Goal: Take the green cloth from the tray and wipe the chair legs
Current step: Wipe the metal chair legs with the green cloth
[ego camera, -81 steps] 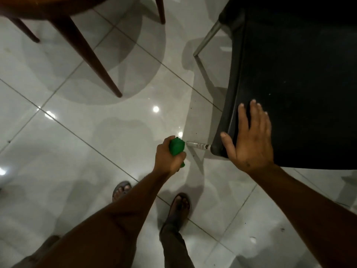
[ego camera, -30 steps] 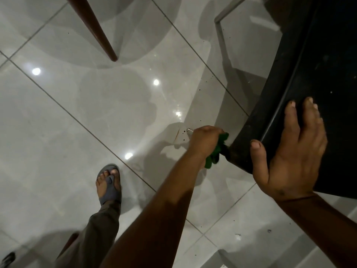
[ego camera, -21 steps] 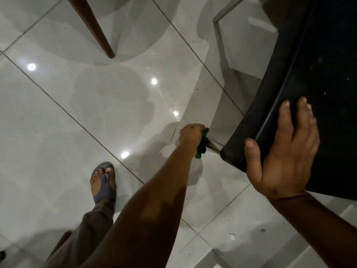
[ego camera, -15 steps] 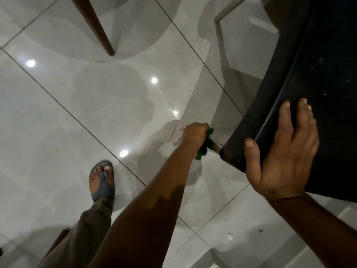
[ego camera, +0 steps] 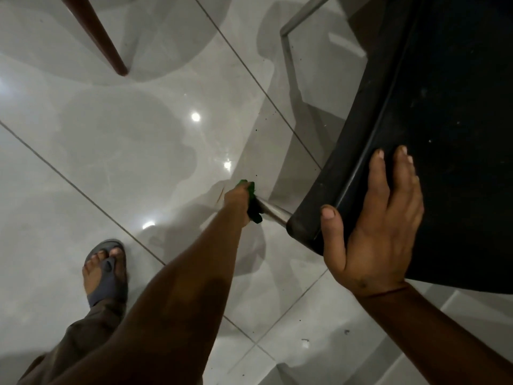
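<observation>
A black chair (ego camera: 444, 112) fills the right side of the head view, its seat tilted. A shiny metal chair leg (ego camera: 273, 213) runs from the seat's near left corner down toward the floor. My left hand (ego camera: 237, 200) is closed around the green cloth (ego camera: 254, 211), which is wrapped on the lower part of that leg; only bits of green show past my fingers. My right hand (ego camera: 374, 232) lies flat on the seat's front edge, thumb over the corner, steadying it. A second metal chair leg (ego camera: 299, 16) shows at the top.
Glossy pale floor tiles (ego camera: 125, 151) with light reflections lie all around. A brown wooden table leg (ego camera: 102, 40) stands at upper left. My foot in a grey sandal (ego camera: 107, 269) is at lower left. No tray is in view.
My left hand with the cloth has slid down the metal leg away from the seat, baring more of the metal. My right hand has stayed on the seat edge.
</observation>
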Tool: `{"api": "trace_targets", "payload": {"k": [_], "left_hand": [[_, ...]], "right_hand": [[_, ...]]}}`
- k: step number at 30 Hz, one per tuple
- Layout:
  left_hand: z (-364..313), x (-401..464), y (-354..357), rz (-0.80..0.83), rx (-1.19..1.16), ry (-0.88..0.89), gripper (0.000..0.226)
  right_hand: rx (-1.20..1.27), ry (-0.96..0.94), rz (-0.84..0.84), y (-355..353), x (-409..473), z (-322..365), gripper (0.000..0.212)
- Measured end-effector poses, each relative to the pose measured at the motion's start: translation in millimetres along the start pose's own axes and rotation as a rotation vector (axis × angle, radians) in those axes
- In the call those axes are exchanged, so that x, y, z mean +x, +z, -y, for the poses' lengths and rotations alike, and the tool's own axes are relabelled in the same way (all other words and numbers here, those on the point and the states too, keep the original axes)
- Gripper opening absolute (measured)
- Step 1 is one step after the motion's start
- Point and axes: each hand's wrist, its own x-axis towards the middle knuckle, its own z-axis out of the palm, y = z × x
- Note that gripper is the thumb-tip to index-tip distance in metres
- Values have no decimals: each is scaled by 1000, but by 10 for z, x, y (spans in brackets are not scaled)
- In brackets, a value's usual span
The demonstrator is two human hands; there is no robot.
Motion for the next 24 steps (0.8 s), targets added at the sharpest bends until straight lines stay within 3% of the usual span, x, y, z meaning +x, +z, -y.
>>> {"api": "trace_targets", "payload": {"k": [2,4,7,10,13,17,20,24], "left_hand": [[22,-569,2,31,-10,99,34],[249,-1124,-34,97,30,310,27],[476,-1624,-98,197,76,531,34],[95,-1142,-65,129,180,411,22],[-216,-387,-101,71,298,125,42],[-180,102,-156,8,335,41,31],[-149,-355,-105,57,285,106,31],[339,-1433,-136,178,282,515,21]], "right_hand": [[3,-3,-1,-8,0,-7,83],[1,0,-7,-11,-8,-12,83],[-7,-16,-14,-17,9,-24,83],[10,-10,-22,-3,2,-5,82],[3,-18,-41,1,3,-21,82],[2,-42,-53,13,-5,-33,81],[9,-41,-61,19,-12,-29,82],[3,-25,-53,17,-13,-22,81]]}}
